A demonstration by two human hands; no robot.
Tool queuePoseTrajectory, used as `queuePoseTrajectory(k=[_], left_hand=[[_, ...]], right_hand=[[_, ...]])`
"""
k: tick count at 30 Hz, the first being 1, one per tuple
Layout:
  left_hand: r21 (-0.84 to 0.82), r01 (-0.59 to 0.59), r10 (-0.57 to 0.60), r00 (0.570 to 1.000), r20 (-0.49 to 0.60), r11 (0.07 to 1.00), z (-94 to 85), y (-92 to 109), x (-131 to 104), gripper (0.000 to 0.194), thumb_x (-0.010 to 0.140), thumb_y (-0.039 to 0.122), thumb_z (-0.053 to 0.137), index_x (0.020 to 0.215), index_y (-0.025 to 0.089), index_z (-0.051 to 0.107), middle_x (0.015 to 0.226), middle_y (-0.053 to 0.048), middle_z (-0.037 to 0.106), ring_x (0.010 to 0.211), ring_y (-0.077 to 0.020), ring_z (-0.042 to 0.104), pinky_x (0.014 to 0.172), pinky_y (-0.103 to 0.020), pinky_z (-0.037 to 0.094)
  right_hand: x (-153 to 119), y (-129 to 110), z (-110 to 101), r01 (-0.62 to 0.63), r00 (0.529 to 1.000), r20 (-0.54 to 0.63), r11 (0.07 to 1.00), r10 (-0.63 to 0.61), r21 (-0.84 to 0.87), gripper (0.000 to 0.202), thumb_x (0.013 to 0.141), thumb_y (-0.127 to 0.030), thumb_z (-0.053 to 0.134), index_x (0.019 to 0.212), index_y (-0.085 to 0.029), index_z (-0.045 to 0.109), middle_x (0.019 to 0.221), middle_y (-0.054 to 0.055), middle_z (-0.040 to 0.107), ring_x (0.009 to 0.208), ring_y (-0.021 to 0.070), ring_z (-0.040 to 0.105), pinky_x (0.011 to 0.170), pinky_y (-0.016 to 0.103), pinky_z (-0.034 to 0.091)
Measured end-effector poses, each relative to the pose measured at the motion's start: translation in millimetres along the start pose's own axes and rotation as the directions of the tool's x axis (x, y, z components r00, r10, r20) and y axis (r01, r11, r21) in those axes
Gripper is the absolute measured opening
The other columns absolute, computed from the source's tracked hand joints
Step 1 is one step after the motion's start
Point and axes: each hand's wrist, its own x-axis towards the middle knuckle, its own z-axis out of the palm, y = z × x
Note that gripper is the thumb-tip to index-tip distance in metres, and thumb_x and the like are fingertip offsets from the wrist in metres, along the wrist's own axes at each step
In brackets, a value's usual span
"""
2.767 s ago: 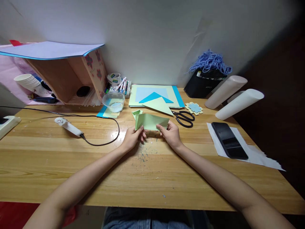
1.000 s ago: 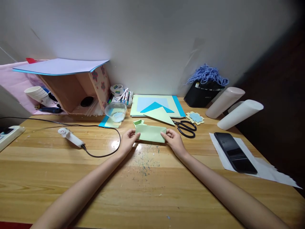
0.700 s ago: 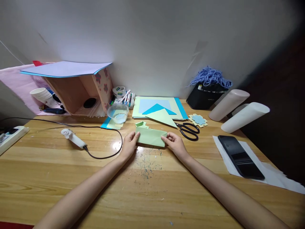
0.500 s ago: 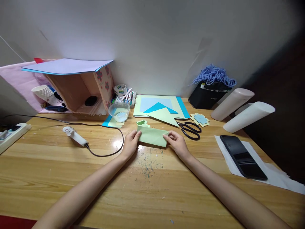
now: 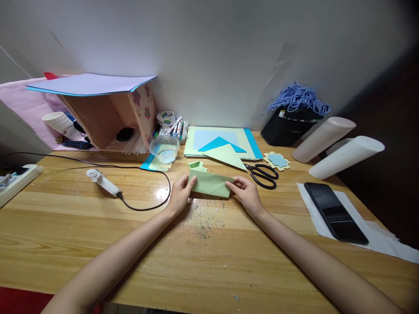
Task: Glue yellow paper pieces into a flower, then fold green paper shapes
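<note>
A folded light green paper is held level just above the wooden table, a diagonal crease showing on its face. My left hand pinches its left end, thumb in front. At the right end, the thumb and fingers of my right hand grip the paper's edge. Right behind it lies a small folded green paper piece. Further back, a pale green triangle overlaps a blue triangle on a stack of coloured sheets.
Black-handled scissors and a layered paper flower lie right of the stack. A clear bowl, markers and an open box stand at back left. A corded white tool is left, a phone right.
The view has shifted slightly. Both hands still hold the green paper in nearly the same place; its lower edge is tilted a little differently.
</note>
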Motion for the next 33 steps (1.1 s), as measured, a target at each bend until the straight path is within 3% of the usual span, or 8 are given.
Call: queuePoseTrajectory(k=[6, 9, 11, 14, 21, 33], left_hand=[[0.014, -0.041, 0.041, 0.999, -0.022, 0.999, -0.1, 8.3, -3.5, 0.022, 0.075, 0.037, 0.054, 0.075, 0.016, 0.063, 0.073, -0.001, 0.060, 0.074, -0.0163, 0.054, 0.066, -0.025, 0.043], [-0.001, -0.168, 0.168, 0.986, -0.014, 0.986, -1.7, 10.9, -3.1, 0.016, 0.074, 0.024, 0.053, 0.081, 0.018, 0.066, 0.093, -0.004, 0.063, 0.092, -0.0192, 0.055, 0.084, -0.031, 0.042], [-0.027, -0.229, 0.230, 0.973, 0.016, 0.973, -3.2, 8.6, -1.0, 0.021, 0.071, 0.013, 0.050, 0.080, 0.020, 0.067, 0.103, -0.005, 0.061, 0.102, -0.0200, 0.053, 0.092, -0.036, 0.038], [-0.097, -0.215, 0.220, 0.974, 0.044, 0.972, -4.9, 1.0, 3.3, 0.030, 0.062, 0.003, 0.045, 0.071, 0.021, 0.068, 0.109, -0.005, 0.058, 0.109, -0.0215, 0.049, 0.093, -0.041, 0.038], [-0.134, -0.221, 0.223, 0.975, 0.003, 0.966, -3.7, -2.6, 6.8, 0.035, 0.056, 0.000, 0.043, 0.065, 0.021, 0.069, 0.120, -0.003, 0.050, 0.118, -0.0210, 0.041, 0.103, -0.041, 0.030], [-0.044, -0.247, 0.247, 0.969, -0.001, 0.968, -3.4, 2.8, 1.7, 0.034, 0.057, 0.000, 0.042, 0.065, 0.020, 0.067, 0.116, -0.004, 0.055, 0.113, -0.0226, 0.046, 0.093, -0.041, 0.040]], right_hand=[[-0.3, 1.1, -0.8, 0.032, 0.999, 0.007, 0.998, -0.031, -0.060, 0.017, 0.065, -0.031, 0.068, 0.074, -0.018, 0.060, 0.072, 0.002, 0.062, 0.065, 0.0155, 0.058, 0.060, 0.029, 0.048], [-0.7, 1.5, -2.9, 0.179, 0.983, -0.011, 0.968, -0.183, -0.174, 0.008, 0.066, -0.020, 0.063, 0.074, -0.020, 0.064, 0.081, 0.004, 0.065, 0.079, 0.0190, 0.058, 0.068, 0.031, 0.046], [-1.5, 0.2, -4.0, 0.285, 0.954, -0.019, 0.930, -0.298, -0.234, 0.014, 0.065, -0.011, 0.057, 0.071, -0.021, 0.065, 0.082, 0.004, 0.065, 0.086, 0.0199, 0.057, 0.073, 0.033, 0.044], [-3.5, -3.1, -4.1, 0.347, 0.928, -0.046, 0.904, -0.369, -0.250, 0.026, 0.062, -0.003, 0.048, 0.070, -0.022, 0.064, 0.082, 0.003, 0.066, 0.086, 0.0194, 0.057, 0.071, 0.032, 0.043], [-5.8, -6.9, -1.8, 0.369, 0.918, -0.063, 0.901, -0.392, -0.228, 0.026, 0.061, -0.004, 0.045, 0.067, -0.022, 0.063, 0.093, 0.004, 0.063, 0.092, 0.0200, 0.057, 0.067, 0.030, 0.044], [-4.7, -5.9, -2.5, 0.344, 0.925, -0.095, 0.915, -0.369, -0.210, 0.027, 0.061, -0.003, 0.044, 0.069, -0.021, 0.063, 0.093, 0.004, 0.062, 0.093, 0.0193, 0.057, 0.073, 0.031, 0.046]])
